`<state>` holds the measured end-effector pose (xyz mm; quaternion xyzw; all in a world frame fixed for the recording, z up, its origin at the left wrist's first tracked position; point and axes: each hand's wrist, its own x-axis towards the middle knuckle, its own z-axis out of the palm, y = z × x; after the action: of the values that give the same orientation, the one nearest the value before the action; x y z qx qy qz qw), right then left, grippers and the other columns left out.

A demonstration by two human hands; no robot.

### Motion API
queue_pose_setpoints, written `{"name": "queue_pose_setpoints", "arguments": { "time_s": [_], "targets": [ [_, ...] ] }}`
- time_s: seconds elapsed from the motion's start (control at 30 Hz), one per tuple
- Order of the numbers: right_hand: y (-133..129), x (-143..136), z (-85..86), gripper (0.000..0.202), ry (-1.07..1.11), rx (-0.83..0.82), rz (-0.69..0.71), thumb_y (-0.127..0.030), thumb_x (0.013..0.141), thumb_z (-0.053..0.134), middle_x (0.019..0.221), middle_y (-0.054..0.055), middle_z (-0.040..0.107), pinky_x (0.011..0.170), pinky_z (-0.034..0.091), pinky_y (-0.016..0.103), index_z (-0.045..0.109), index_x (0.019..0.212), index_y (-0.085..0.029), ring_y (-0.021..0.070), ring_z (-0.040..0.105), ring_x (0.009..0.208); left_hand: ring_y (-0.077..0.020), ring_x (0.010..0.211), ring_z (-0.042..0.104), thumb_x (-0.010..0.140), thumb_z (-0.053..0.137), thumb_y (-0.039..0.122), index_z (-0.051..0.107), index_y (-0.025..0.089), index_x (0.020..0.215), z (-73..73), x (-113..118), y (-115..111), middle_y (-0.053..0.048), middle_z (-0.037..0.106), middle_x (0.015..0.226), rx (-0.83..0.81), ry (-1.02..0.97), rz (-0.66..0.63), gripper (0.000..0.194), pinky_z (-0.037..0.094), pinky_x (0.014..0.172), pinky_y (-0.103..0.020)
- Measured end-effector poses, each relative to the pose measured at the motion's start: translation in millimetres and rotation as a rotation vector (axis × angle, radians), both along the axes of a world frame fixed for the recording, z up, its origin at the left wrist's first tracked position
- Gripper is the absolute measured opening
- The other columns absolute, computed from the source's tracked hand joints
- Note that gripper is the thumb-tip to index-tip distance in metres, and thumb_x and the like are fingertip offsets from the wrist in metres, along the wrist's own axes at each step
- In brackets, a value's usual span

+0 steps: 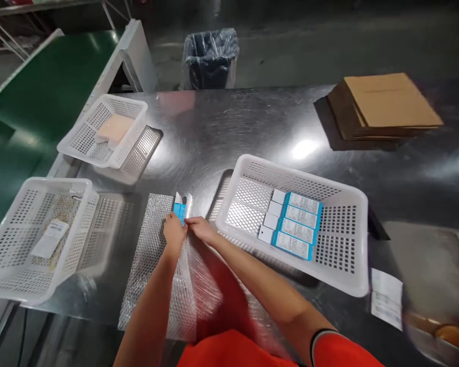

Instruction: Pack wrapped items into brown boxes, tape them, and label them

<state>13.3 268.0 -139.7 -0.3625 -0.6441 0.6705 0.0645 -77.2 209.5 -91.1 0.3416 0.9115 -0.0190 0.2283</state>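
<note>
A sheet of bubble wrap (147,260) lies on the metal table in front of me, with a small blue-and-white box (179,210) near its far edge. My left hand (174,230) is closed around the near end of this box, pressing it against the wrap. Just to its right, my right hand (201,229) pinches the folded edge of the bubble wrap beside the box. The fingertips of both hands almost meet, and the box's lower part is hidden behind them.
To the right, a white basket (248,237) holds several blue-and-white boxes (296,224). Two more baskets (86,191) stand at the left by a green conveyor (57,71). Cardboard (393,102) is stacked at the back right; a paper slip (386,298) lies nearer. Beyond the table stands a lined bin (210,69).
</note>
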Motion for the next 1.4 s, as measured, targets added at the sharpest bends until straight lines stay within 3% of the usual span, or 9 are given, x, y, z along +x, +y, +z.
{"name": "queue_pose_setpoints", "arguments": {
  "time_s": [0.2, 0.43, 0.57, 0.7, 0.93, 1.13, 1.23, 1.3, 1.4],
  "targets": [
    [-6, 20, 24.6, 0.021, -0.139, 0.536, 0.327, -0.003, 0.078, 0.050, 0.102, 0.014, 0.063, 0.092, 0.040, 0.037, 0.068, 0.080, -0.013, 0.0247, 0.053, 0.103, -0.0277, 0.102, 0.064, 0.082, 0.058, 0.021, 0.049, 0.010, 0.124, 2.6, 1, -17, -0.019, 0.058, 0.120, 0.014, -0.043, -0.116, 0.044, 0.048, 0.083, -0.034],
    [-36, 58, 21.4, 0.025, 0.042, 1.295, 0.735, -0.014, 0.095, 0.042, 0.120, 0.015, 0.059, 0.103, 0.033, 0.045, 0.059, 0.114, -0.012, 0.0263, 0.049, 0.113, -0.0255, 0.114, 0.059, 0.080, 0.055, 0.011, 0.048, 0.015, 0.132, -1.4, 33, -85, -0.015, 0.056, 0.130, 0.027, -0.182, -0.268, 0.053, 0.044, 0.098, -0.034],
    [-38, 49, 26.0, 0.037, 0.002, 1.221, 0.853, -0.027, 0.091, 0.056, 0.116, 0.016, 0.061, 0.096, 0.039, 0.042, 0.053, 0.123, -0.007, 0.0268, 0.054, 0.105, -0.0249, 0.117, 0.057, 0.081, 0.057, 0.017, 0.048, 0.017, 0.132, 0.9, 31, -101, -0.013, 0.056, 0.133, 0.050, -0.239, -0.265, 0.051, 0.043, 0.100, -0.033],
    [-31, 34, 38.0, 0.061, -0.137, 1.079, 0.921, -0.042, 0.072, 0.077, 0.110, 0.018, 0.061, 0.090, 0.041, 0.044, 0.057, 0.117, -0.006, 0.0306, 0.055, 0.101, -0.0263, 0.109, 0.061, 0.079, 0.062, 0.021, 0.051, 0.019, 0.125, 2.6, 34, -104, -0.011, 0.063, 0.121, 0.064, -0.240, -0.191, 0.047, 0.047, 0.092, -0.034],
    [-30, 45, 38.2, 0.018, -0.068, 1.083, 1.160, -0.014, 0.089, 0.054, 0.103, 0.013, 0.065, 0.089, 0.042, 0.037, 0.063, 0.105, -0.010, 0.0243, 0.058, 0.099, -0.0260, 0.106, 0.060, 0.074, 0.065, 0.019, 0.056, 0.015, 0.111, -0.4, 71, -121, -0.012, 0.062, 0.113, 0.120, -0.219, -0.118, 0.039, 0.047, 0.089, -0.034],
    [-27, 43, 36.5, 0.020, -0.046, 1.057, 1.215, -0.011, 0.084, 0.057, 0.099, 0.014, 0.068, 0.084, 0.044, 0.036, 0.064, 0.103, -0.010, 0.0241, 0.059, 0.094, -0.0290, 0.133, 0.041, 0.088, 0.054, 0.033, 0.038, 0.013, 0.139, 5.3, -2, -119, -0.019, 0.045, 0.142, 0.150, -0.072, 0.040, 0.057, 0.033, 0.107, -0.042],
    [-25, 41, 33.2, 0.017, 0.005, 0.977, 1.139, -0.008, 0.080, 0.060, 0.092, 0.011, 0.069, 0.081, 0.045, 0.034, 0.066, 0.095, -0.013, 0.0226, 0.060, 0.087, -0.0289, 0.110, 0.060, 0.084, 0.058, 0.036, 0.057, 0.016, 0.124, 7.6, -33, -104, -0.015, 0.065, 0.117, 0.023, -0.110, 0.048, 0.044, 0.045, 0.092, -0.038],
    [-25, 41, 30.3, 0.016, 0.017, 0.958, 1.087, -0.007, 0.078, 0.062, 0.088, 0.009, 0.069, 0.080, 0.045, 0.033, 0.066, 0.091, -0.014, 0.0219, 0.060, 0.084, -0.0251, 0.095, 0.065, 0.086, 0.055, 0.035, 0.069, 0.019, 0.100, 10.4, -36, -92, -0.010, 0.071, 0.098, 0.004, -0.159, -0.004, 0.025, 0.047, 0.080, -0.032],
    [-27, 39, 26.5, 0.019, -0.004, 0.974, 1.090, -0.011, 0.071, 0.072, 0.087, 0.010, 0.069, 0.080, 0.045, 0.034, 0.067, 0.090, -0.013, 0.0239, 0.061, 0.084, -0.0243, 0.098, 0.064, 0.091, 0.046, 0.036, 0.071, 0.021, 0.091, 19.6, -21, -78, -0.009, 0.071, 0.101, 0.026, -0.137, -0.071, 0.029, 0.046, 0.078, -0.031]
  ]
}}
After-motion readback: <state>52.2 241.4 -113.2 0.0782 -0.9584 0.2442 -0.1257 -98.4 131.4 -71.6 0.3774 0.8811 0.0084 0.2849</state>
